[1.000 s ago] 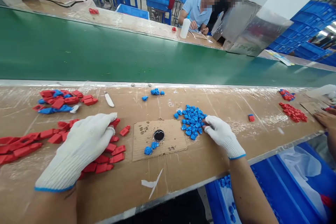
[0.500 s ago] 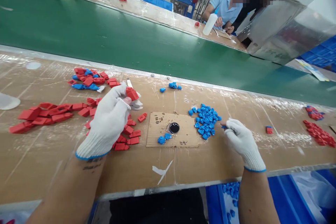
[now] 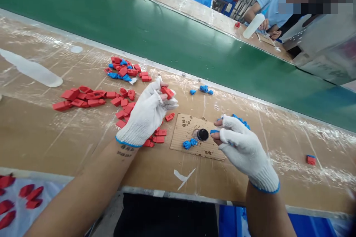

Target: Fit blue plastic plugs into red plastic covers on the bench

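Observation:
My left hand (image 3: 148,109), in a white glove with bare fingertips, pinches a red plastic piece (image 3: 167,92) above the table. Loose red pieces (image 3: 160,139) lie under and beside it. My right hand (image 3: 244,146), gloved the same way, grips a small blue plastic piece (image 3: 214,132) between thumb and finger. It hovers at the right edge of a cardboard sheet (image 3: 178,133). On that sheet stands a small round pot of dark liquid (image 3: 203,134), with blue pieces (image 3: 190,143) next to it. A pile of blue pieces (image 3: 240,120) is mostly hidden behind my right hand.
Red pieces (image 3: 80,96) spread to the left, near a mixed red-and-blue heap (image 3: 122,69) and a translucent bottle (image 3: 33,68). A green conveyor belt (image 3: 167,33) runs beyond the table. Across it a person in a light blue shirt (image 3: 274,2) works. Blue bins (image 3: 230,220) sit below.
My right hand has moved left from beyond the blue pile to beside the pot, carrying a blue piece. My left hand still holds the red piece. The camera view has shifted left.

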### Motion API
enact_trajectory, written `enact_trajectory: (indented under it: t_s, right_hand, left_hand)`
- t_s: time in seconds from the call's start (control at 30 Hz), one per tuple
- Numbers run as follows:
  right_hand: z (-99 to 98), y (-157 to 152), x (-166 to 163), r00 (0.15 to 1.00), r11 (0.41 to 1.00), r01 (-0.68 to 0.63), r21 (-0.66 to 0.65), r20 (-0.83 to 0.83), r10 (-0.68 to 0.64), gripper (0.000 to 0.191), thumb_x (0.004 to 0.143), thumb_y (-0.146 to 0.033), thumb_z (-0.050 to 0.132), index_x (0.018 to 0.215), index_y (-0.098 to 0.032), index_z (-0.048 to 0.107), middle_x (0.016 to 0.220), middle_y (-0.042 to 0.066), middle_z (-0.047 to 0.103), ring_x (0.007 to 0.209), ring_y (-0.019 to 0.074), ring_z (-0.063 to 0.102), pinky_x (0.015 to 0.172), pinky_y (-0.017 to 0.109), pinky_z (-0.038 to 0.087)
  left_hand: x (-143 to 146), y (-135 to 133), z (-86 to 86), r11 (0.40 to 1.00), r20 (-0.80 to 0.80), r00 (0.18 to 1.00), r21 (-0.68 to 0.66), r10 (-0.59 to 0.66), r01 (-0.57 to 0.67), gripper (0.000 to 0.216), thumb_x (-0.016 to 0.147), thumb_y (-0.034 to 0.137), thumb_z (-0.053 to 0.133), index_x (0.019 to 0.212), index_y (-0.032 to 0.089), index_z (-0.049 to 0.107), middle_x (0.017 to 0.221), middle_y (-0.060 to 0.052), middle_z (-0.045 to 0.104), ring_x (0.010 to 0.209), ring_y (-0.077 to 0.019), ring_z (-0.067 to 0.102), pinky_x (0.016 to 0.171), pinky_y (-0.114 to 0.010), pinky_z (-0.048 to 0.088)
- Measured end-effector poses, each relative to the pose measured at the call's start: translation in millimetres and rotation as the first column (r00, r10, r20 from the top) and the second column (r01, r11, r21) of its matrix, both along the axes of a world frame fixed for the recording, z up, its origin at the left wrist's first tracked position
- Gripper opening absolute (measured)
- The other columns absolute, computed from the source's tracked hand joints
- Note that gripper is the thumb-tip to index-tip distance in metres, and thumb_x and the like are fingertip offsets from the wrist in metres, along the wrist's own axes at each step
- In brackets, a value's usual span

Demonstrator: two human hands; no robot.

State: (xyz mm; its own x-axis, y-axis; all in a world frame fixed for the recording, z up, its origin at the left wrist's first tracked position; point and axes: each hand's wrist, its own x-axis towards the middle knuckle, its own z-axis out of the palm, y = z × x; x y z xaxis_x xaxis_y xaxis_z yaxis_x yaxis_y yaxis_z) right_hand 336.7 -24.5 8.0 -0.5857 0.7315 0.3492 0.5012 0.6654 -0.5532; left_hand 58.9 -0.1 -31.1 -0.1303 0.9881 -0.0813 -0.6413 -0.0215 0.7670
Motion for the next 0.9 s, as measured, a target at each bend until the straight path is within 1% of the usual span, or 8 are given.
enact_trajectory:
  t_s: [0.1, 0.17, 0.23, 0.43, 0.57, 0.7, 0.83, 0.9]
  right_hand:
    - [3.3, 6.4, -3.8, 0.986, 0.998, -0.070, -0.003, 0.149, 0.070, 0.025, 0.096, -0.009, 0.062, 0.077, -0.025, 0.064, 0.086, 0.002, 0.064, 0.074, 0.0170, 0.058, 0.066, 0.032, 0.046]
    - [5.6, 10.0, -4.0, 0.975, 0.997, -0.073, -0.021, 0.207, 0.076, 0.015, 0.095, -0.011, 0.064, 0.092, -0.026, 0.067, 0.080, -0.001, 0.062, 0.069, 0.0159, 0.055, 0.064, 0.031, 0.043]
    - [7.7, 12.8, -4.6, 0.966, 0.998, -0.052, -0.022, 0.252, 0.056, 0.013, 0.093, -0.015, 0.067, 0.100, -0.025, 0.066, 0.080, -0.002, 0.065, 0.067, 0.0155, 0.058, 0.065, 0.030, 0.043]
    - [12.2, 15.2, -9.3, 0.923, 0.997, -0.072, -0.020, 0.377, 0.074, 0.004, 0.097, -0.019, 0.061, 0.097, -0.023, 0.063, 0.081, 0.000, 0.071, 0.069, 0.0166, 0.063, 0.062, 0.029, 0.045]
    - [13.5, 17.3, -4.9, 0.921, 0.998, 0.015, -0.056, 0.390, 0.008, 0.007, 0.095, -0.021, 0.064, 0.101, -0.023, 0.064, 0.089, 0.002, 0.076, 0.069, 0.0175, 0.069, 0.063, 0.032, 0.051]
    - [10.0, 23.7, -1.8, 0.945, 0.973, 0.136, -0.188, 0.319, -0.071, 0.016, 0.092, -0.026, 0.069, 0.101, -0.024, 0.055, 0.098, 0.005, 0.078, 0.066, 0.0174, 0.073, 0.062, 0.033, 0.056]
    - [6.7, 29.2, -4.3, 0.945, 0.958, 0.166, -0.235, 0.317, -0.086, 0.023, 0.087, -0.024, 0.070, 0.100, -0.025, 0.050, 0.098, 0.005, 0.078, 0.067, 0.0175, 0.074, 0.059, 0.031, 0.057]
    - [9.3, 29.6, -4.4, 0.960, 0.950, 0.153, -0.272, 0.268, -0.078, 0.026, 0.087, -0.023, 0.071, 0.099, -0.025, 0.049, 0.098, 0.003, 0.077, 0.064, 0.0156, 0.072, 0.058, 0.029, 0.058]
  left_hand:
    - [1.0, -0.6, -3.1, 1.000, -0.011, 1.000, 0.023, -0.003, 0.003, 0.022, 0.088, 0.014, 0.070, 0.103, 0.023, 0.057, 0.090, 0.004, 0.063, 0.076, -0.0080, 0.068, 0.078, -0.023, 0.062]
    - [0.4, -0.1, -4.9, 0.999, -0.019, 1.000, 0.032, -0.007, 0.008, 0.020, 0.091, 0.014, 0.069, 0.102, 0.023, 0.056, 0.088, 0.005, 0.062, 0.073, -0.0074, 0.067, 0.075, -0.023, 0.061]
    - [-0.9, 0.5, -5.4, 1.000, -0.016, 1.000, 0.025, -0.004, 0.004, 0.017, 0.093, 0.013, 0.068, 0.098, 0.022, 0.055, 0.085, 0.005, 0.062, 0.070, -0.0071, 0.066, 0.071, -0.021, 0.060]
    - [-2.3, 0.1, 2.5, 1.000, 0.014, 1.000, -0.010, 0.004, -0.004, 0.026, 0.090, 0.015, 0.074, 0.084, 0.020, 0.050, 0.083, 0.004, 0.064, 0.068, -0.0070, 0.066, 0.069, -0.021, 0.059]
    - [-1.3, -1.2, 6.9, 1.000, 0.059, 0.998, -0.019, -0.003, 0.004, 0.032, 0.086, 0.013, 0.076, 0.078, 0.020, 0.045, 0.077, 0.005, 0.060, 0.065, -0.0060, 0.063, 0.067, -0.020, 0.058]
    - [-1.2, -2.6, 8.2, 1.000, 0.069, 0.998, -0.022, -0.012, 0.013, 0.033, 0.085, 0.013, 0.076, 0.075, 0.020, 0.045, 0.076, 0.006, 0.058, 0.066, -0.0064, 0.064, 0.066, -0.020, 0.058]
    - [-1.8, -3.0, 8.6, 0.998, 0.038, 0.999, -0.062, 0.000, 0.002, 0.027, 0.085, 0.015, 0.075, 0.078, 0.020, 0.049, 0.077, 0.005, 0.060, 0.063, -0.0074, 0.064, 0.065, -0.023, 0.060]
    - [-2.4, -2.8, 8.1, 0.998, 0.023, 1.000, -0.069, 0.004, -0.002, 0.024, 0.085, 0.016, 0.075, 0.080, 0.020, 0.051, 0.077, 0.005, 0.061, 0.063, -0.0079, 0.065, 0.064, -0.023, 0.060]
